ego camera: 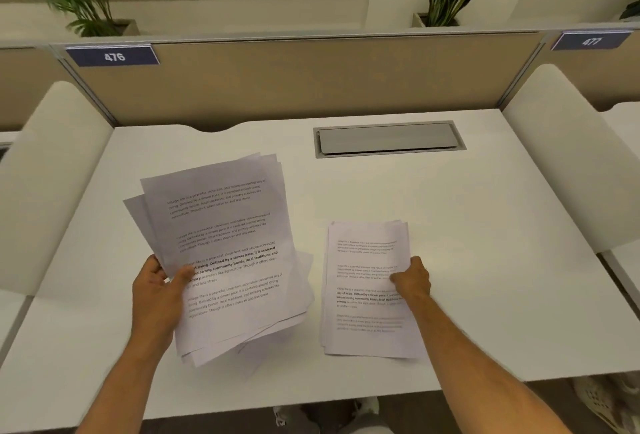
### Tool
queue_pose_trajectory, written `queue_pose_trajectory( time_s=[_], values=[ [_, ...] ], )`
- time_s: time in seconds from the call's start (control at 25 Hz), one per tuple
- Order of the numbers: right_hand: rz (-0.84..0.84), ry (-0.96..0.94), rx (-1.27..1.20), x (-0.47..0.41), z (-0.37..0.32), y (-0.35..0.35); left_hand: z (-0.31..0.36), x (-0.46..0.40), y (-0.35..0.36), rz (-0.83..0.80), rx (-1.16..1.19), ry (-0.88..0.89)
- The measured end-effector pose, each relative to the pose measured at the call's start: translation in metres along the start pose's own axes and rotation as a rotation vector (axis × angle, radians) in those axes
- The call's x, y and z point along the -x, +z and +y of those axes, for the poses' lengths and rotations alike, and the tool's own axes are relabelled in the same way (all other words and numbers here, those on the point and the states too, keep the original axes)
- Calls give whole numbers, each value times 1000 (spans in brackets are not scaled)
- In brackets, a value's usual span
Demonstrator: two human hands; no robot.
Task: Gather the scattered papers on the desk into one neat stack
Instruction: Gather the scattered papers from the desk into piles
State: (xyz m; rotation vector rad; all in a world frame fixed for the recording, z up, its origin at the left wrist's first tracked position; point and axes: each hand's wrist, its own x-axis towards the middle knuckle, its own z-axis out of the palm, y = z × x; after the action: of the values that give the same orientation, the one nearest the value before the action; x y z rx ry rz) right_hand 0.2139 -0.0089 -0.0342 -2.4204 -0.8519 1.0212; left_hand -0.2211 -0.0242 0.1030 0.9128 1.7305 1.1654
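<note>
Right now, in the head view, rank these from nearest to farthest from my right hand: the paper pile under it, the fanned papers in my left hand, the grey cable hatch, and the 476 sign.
1. Paper pile: under the right hand, touching.
2. Fanned papers: to the left, gripped by the left hand.
3. Grey cable hatch: back of the desk.
4. 476 sign: far left, on the divider.

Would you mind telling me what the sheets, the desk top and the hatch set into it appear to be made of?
Sheets in the left hand: thin printed paper, matte, flexing and fanned.
Desk top: smooth white, probably laminate; softly glossy, seamless.
Hatch: grey, looks like brushed metal or painted plastic; cannot tell which.
</note>
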Motion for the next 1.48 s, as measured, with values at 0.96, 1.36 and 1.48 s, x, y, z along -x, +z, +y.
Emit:
queue_pose_trajectory(
  time_s=[0.96, 1.36, 1.48],
  values=[
    [-603, -502, -711, 87, -105, -111, 68, 97, 140, -252, 162, -55],
    [-531, -486, -589, 82, -81, -97, 30, 74, 135, -229, 93, -8],
    [-473, -425, -625, 71, -70, -100, -29, 48, 108, 59, 37, -197]
  ],
)
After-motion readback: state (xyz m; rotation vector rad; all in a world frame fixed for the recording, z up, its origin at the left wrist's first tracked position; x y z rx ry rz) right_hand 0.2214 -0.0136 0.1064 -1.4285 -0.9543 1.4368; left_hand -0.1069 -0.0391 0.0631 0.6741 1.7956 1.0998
